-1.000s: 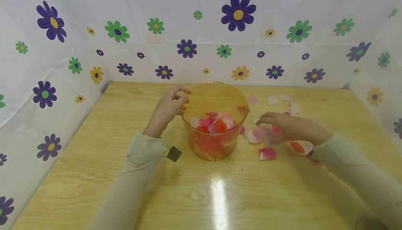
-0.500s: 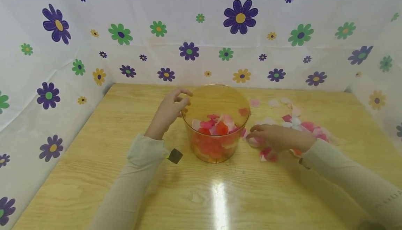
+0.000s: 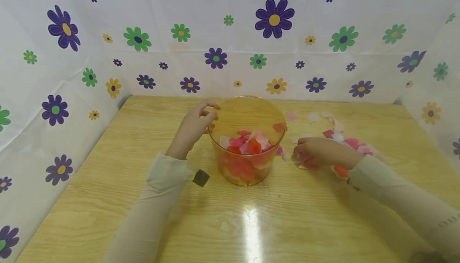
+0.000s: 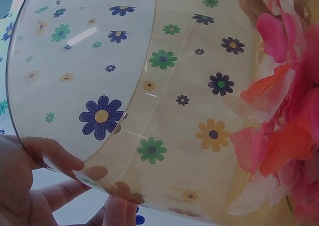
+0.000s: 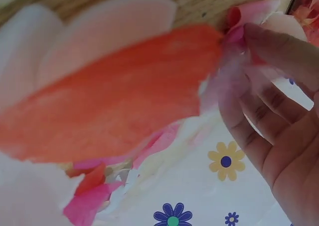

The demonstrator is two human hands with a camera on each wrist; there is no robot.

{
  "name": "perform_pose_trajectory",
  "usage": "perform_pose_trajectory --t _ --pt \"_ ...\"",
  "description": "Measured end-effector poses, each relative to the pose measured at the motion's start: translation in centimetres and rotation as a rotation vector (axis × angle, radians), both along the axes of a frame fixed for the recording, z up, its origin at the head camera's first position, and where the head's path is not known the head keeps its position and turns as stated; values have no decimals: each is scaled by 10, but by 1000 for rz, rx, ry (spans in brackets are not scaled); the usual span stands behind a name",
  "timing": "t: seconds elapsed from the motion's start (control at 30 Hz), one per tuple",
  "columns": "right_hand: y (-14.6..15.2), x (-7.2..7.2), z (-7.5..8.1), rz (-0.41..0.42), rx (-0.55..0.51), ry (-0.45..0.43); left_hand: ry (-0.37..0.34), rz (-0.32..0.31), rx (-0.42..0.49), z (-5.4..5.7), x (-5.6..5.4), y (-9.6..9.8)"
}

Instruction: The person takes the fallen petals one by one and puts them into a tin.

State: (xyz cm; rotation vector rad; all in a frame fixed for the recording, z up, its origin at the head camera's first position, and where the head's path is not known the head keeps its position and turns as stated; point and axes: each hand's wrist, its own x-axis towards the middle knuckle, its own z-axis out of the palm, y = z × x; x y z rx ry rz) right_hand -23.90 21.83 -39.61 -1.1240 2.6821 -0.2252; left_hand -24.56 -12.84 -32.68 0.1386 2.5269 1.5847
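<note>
A clear amber plastic bucket [image 3: 248, 113] stands upright on the table, with pink, red and pale flower petals [image 3: 253, 147] heaped in its lower part. My left hand [image 3: 191, 129] holds the bucket's left rim; in the left wrist view its fingers [image 4: 55, 152] lie on both sides of the wall. To the right of the bucket, my right hand [image 3: 323, 151] is low over the loose petals. The right wrist view shows its thumb and fingers curled round some pink petals [image 5: 230, 79], partly blurred. A large orange-red petal [image 5: 114, 99] fills the foreground there.
More petals [image 3: 355, 143] lie scattered behind and right of my right hand, with a few pale ones [image 3: 313, 117] farther back. A white cloth with printed flowers [image 3: 215, 23] walls the wooden table [image 3: 215, 223] at the back and sides. A small dark square [image 3: 200, 178] hangs by my left cuff.
My right hand has moved left and down over the petals, then slightly back right, and its fingers have curled in around some. The left hand keeps its place on the rim.
</note>
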Motion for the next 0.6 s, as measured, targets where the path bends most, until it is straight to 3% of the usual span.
perform_pose_trajectory --t 0.17,0.4,0.6 --pt "-2 -2 -1 -15 11 0 7 -1 5 0 0 0" --pt "1 -6 1 -42 -64 -63 1 1 15 0 0 1" --pt "3 -6 26 17 -82 84 2 3 9 1 0 1"
